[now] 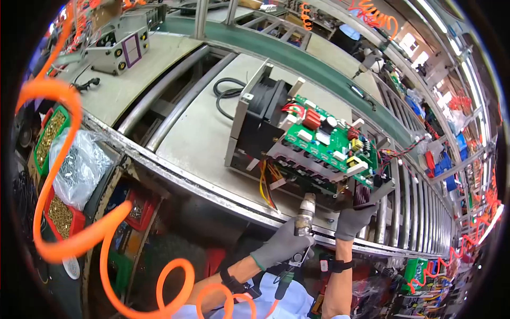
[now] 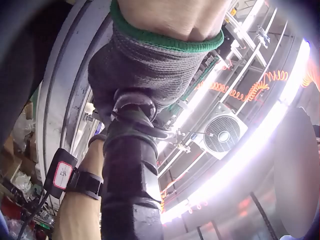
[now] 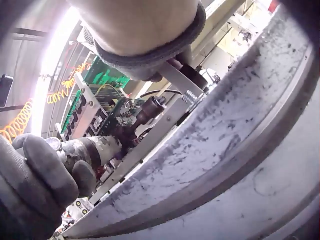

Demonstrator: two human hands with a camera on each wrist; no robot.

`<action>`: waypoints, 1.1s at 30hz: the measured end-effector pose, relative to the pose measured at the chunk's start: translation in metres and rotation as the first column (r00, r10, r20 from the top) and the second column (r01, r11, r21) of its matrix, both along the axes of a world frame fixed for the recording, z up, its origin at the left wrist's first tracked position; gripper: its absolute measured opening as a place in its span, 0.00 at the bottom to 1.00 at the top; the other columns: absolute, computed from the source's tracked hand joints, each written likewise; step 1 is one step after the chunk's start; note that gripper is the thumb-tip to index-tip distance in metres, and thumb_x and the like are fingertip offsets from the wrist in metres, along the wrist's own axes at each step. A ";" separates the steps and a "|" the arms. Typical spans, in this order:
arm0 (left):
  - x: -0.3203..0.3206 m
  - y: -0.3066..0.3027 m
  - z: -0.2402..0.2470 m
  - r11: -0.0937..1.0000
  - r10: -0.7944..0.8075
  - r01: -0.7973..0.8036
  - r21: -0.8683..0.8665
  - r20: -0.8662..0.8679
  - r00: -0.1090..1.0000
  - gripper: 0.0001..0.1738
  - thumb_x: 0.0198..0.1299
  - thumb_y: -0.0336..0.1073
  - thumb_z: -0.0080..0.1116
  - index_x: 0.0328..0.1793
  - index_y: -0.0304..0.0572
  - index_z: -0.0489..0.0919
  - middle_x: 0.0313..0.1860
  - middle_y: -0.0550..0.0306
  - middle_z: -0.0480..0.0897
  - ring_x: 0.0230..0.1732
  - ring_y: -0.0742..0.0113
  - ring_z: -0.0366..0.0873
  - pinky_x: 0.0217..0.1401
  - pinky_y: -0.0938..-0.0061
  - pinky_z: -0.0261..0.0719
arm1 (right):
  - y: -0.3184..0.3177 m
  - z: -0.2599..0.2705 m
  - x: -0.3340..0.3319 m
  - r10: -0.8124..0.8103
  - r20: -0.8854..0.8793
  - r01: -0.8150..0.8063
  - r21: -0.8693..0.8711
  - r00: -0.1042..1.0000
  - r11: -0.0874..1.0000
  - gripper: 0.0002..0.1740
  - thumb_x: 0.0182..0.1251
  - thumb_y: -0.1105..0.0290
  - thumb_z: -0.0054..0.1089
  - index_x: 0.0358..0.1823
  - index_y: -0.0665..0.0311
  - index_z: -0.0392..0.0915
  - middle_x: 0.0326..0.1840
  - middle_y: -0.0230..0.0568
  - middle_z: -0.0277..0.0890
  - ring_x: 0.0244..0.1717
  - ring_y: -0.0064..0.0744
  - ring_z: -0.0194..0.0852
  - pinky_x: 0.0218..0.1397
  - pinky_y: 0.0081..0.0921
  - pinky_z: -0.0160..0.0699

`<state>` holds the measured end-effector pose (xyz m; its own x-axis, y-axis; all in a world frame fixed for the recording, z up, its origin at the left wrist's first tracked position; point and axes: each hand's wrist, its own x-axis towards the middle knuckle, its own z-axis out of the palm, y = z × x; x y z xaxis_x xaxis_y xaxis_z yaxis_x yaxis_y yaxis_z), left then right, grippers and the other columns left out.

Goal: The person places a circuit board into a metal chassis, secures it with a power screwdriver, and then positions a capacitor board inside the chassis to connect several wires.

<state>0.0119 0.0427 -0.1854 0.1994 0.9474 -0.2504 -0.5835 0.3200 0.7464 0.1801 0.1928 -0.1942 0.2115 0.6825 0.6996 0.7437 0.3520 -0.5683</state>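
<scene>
A grey-gloved left hand (image 1: 281, 247) grips a pneumatic driver (image 1: 305, 215), its worn barrel pointing up at the lower edge of an open electronic unit (image 1: 260, 106). In the left wrist view the driver's ribbed black handle (image 2: 131, 185) runs down from the glove. The right wrist view shows the left fingers curled round the barrel (image 3: 92, 150). A gloved right hand (image 1: 353, 223) is at the unit's near right corner, beside a metal bar and a dark finned part (image 1: 362, 194). Its fingers are mostly hidden behind the cuff in the right wrist view. A green circuit board (image 1: 321, 139) tops the unit.
Metal rollers (image 1: 411, 207) continue to the right of the unit. An orange coiled hose (image 1: 53, 212) hangs in the left foreground. Red and green bins of screws (image 1: 61, 215) stand at left. Another unit (image 1: 119, 53) sits farther back, and loose wires (image 1: 265, 183) hang from the near side.
</scene>
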 end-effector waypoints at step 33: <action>0.014 0.035 -0.016 1.000 -0.030 0.030 -0.007 -0.084 0.996 0.20 0.58 0.32 0.64 0.54 0.38 0.70 0.33 0.61 0.78 0.25 0.75 0.79 0.26 0.77 0.78 | 0.001 0.007 -0.012 -0.040 -0.183 0.022 -0.096 0.982 0.995 0.49 0.55 0.63 0.83 0.72 0.72 0.60 0.61 0.55 0.77 0.56 0.46 0.80 0.58 0.40 0.78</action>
